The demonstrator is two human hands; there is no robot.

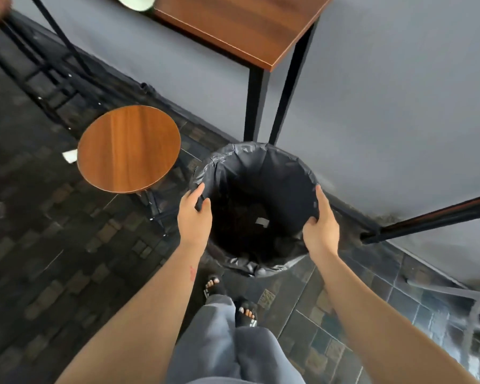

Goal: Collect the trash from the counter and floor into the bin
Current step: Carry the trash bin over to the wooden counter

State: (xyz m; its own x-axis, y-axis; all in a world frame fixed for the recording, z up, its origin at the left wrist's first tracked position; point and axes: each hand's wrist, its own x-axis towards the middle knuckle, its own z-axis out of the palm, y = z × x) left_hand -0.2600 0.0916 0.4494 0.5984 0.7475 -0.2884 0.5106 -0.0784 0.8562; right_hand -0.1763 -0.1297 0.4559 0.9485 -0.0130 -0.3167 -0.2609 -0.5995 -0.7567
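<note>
A round bin (286,167) lined with a black plastic bag stands on the tiled floor against the grey wall. My left hand (194,214) grips the bin's left rim, fingers curled over the bag. My right hand (320,225) grips the right rim the same way. Inside the dark bin lies a small white scrap (262,222) among dim trash. A white piece of paper (70,156) lies on the floor, partly hidden behind the stool.
A round wooden stool (128,148) stands left of the bin. A wooden counter (250,26) on black legs rises behind it, with a pale green object (136,1) at its edge. A black rail (427,220) juts in at the right. My sandalled feet (230,300) are just below the bin.
</note>
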